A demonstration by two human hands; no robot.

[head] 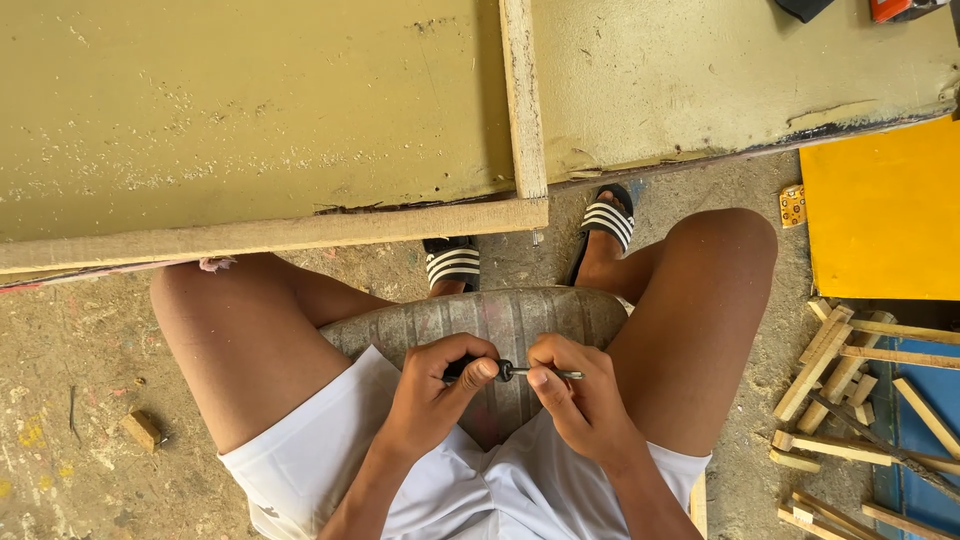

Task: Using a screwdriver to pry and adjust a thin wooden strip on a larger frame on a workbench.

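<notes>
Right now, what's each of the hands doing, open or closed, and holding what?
Left hand: closed around the dark handle of a small screwdriver.
Right hand: closed, fingertips pinching the screwdriver's thin metal shaft.

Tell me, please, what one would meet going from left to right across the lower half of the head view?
small wood block on the ground → left hand gripping the dark handle → slim metal tool → right hand pinching its shaft → pile of wooden sticks
</notes>
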